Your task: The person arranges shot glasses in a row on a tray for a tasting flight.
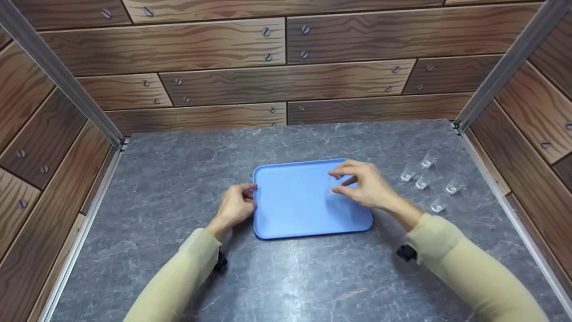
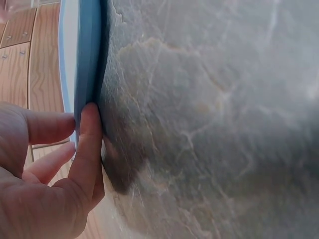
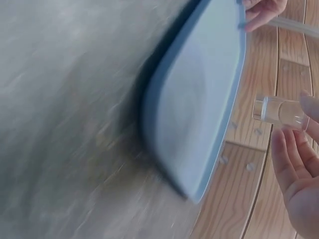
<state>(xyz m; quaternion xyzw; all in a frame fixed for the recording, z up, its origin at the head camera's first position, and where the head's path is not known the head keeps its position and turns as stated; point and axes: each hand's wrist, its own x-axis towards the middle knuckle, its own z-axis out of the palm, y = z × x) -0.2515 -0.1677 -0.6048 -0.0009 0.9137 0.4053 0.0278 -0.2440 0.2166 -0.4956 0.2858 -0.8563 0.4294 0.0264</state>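
A light blue tray [image 1: 295,201] lies on the table in the head view. At its left rim my left hand [image 1: 235,205] pinches the edge; the left wrist view shows the fingers [image 2: 89,132] against the tray's side wall [image 2: 88,59]. Over the tray's right part, my right hand [image 1: 364,183] holds a small clear shot glass between thumb and fingertips. That shot glass [image 3: 281,112] is plainer in the right wrist view, held clear of the tray surface.
To the right of the tray stand several more clear shot glasses [image 1: 422,180] on the grey marbled table [image 1: 178,165]. Wood-patterned walls [image 1: 223,85] enclose the back and both sides, with metal posts at the corners.
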